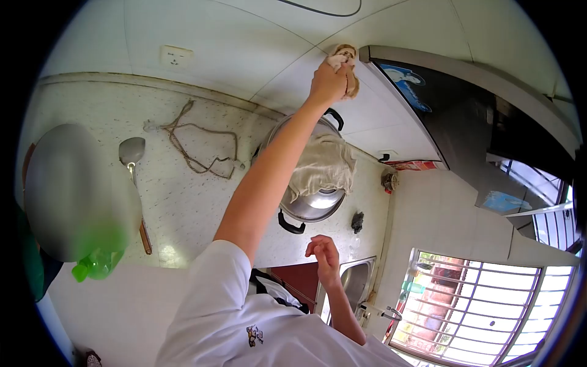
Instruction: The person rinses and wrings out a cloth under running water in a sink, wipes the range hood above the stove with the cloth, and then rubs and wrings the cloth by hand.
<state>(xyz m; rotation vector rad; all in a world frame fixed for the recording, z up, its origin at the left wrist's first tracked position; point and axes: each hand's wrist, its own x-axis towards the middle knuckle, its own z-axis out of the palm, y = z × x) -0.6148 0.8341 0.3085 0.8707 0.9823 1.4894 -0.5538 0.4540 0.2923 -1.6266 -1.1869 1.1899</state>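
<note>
My left hand (330,82) is stretched up to the tiled wall, its fingers closed around a crumpled brownish cloth (351,85) pressed against the tiles beside the range hood's edge. Below that arm stands a large metal pot (304,211) with black handles and a shiny lid. A second, beige cloth (324,165) lies spread over the lid, and my forearm hides part of the pot. Near the pot's lower handle, my right hand (326,255) hovers in front of the counter edge, fingers loosely bent and apart, holding nothing.
On the speckled counter (183,202) lie a spatula (131,153), a looped cord (202,128) and a small dark lump (358,222). A blurred round shape and a green bottle (98,263) are at left. The range hood (440,104) juts out at right, above a sink (358,278) and barred window (471,300).
</note>
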